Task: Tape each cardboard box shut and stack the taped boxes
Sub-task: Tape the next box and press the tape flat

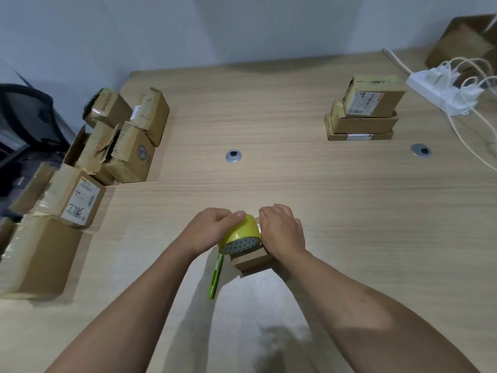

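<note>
left hand (208, 230) gripping tape roll (240, 235) — right hand (282, 232) on box (252, 261)

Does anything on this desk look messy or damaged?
Yes. The boxes on the left sit in a jumbled heap, some tilted, one with a torn, open flap. The stack on the right is a little crooked: its top box sits turned on the ones below.

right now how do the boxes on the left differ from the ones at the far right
The left boxes sit in a loose jumble, some tilted with torn, open flaps; the right boxes form one neat stack of three. The left group holds more boxes, several bigger. Both groups are brown cardboard, some with labels, on the same table.
</note>
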A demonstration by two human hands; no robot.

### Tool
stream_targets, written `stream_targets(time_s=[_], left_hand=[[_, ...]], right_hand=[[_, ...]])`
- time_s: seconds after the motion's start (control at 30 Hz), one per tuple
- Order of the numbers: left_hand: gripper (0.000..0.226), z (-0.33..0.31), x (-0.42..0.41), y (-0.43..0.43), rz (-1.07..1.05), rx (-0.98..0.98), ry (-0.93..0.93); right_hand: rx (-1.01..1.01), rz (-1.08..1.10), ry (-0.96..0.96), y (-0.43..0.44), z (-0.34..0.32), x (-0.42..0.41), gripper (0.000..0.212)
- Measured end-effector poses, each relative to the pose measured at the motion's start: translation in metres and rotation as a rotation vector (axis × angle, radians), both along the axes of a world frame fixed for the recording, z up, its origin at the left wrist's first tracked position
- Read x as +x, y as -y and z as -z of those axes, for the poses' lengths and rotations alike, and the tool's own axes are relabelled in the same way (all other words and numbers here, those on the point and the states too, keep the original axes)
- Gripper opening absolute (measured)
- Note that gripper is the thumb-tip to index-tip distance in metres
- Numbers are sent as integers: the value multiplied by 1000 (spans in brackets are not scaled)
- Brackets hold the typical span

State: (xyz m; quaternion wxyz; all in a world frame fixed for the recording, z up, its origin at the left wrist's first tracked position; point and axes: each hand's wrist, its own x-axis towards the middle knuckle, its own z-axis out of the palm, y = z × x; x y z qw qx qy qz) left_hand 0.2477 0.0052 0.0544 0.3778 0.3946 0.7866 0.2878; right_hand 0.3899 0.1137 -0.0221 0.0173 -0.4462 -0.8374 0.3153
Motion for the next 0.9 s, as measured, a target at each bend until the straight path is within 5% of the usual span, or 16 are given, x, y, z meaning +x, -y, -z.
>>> stream_targets(time_s=[0.13, 0.4, 0.63, 0.9], left_hand=[[47, 5, 0, 12, -12, 133, 110], [55, 8, -11, 15, 77, 125, -83], [56, 0, -33, 29, 159, -32, -382], [52, 18, -36, 43, 150, -163, -431]], right_hand=[[32, 15, 9, 1, 6, 1, 39], [99, -6, 50, 4, 3, 2, 38], [120, -22, 65, 5, 2, 0, 39], [129, -39, 80, 7, -4, 0, 38]])
